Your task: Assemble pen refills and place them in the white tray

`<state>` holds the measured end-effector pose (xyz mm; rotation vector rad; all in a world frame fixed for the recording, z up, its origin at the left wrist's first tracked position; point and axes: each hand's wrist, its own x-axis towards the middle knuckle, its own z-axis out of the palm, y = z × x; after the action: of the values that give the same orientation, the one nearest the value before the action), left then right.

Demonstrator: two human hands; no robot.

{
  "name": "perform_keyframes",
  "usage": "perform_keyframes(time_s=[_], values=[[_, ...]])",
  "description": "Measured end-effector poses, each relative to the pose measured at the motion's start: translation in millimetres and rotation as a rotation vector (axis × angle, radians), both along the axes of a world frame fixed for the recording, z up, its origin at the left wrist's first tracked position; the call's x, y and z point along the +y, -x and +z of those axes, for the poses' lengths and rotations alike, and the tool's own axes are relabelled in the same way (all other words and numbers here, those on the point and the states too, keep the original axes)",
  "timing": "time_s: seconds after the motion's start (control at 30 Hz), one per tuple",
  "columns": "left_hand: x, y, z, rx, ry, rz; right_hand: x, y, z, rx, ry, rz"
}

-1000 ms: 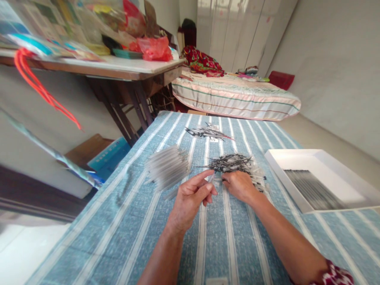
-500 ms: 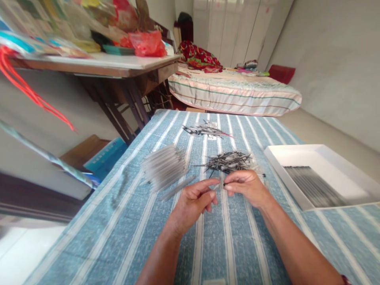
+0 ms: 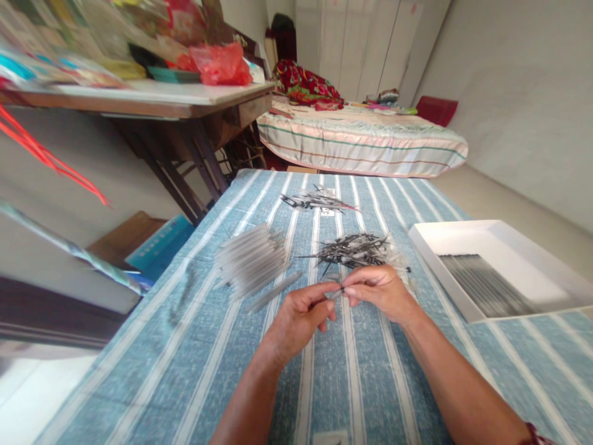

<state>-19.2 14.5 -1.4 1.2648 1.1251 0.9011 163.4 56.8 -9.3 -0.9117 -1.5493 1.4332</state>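
In the head view my left hand is closed in a pinch on a small clear piece. My right hand pinches a tiny black part, which meets the clear piece between the fingertips. Fingers cover much of both parts. Just beyond the right hand lies a loose heap of thin black and clear pieces. To the left sits a blurred stack of pale translucent tubes, with a lone tube in front of it.
An open white box on the right holds a row of dark slim sticks. A smaller scatter of thin pieces lies farther back on the striped cloth. A cluttered desk stands left, a bed behind.
My right hand has moved slightly left, bringing the black part up to the clear piece, where a gap showed before. The whole view has shifted a little.
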Motion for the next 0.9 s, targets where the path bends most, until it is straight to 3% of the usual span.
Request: perform_keyframes(time_s=[0.47, 0.9], values=[[-3.1, -1.5, 1.7, 0.067, -0.017, -0.013, -0.1, -2.1, -2.0, -0.153, -0.103, 0.072], [-3.1, 2.7, 5.4, 0.151, -0.015, -0.026, -1.9, 0.4, -2.0, -0.28, -0.065, 0.182]])
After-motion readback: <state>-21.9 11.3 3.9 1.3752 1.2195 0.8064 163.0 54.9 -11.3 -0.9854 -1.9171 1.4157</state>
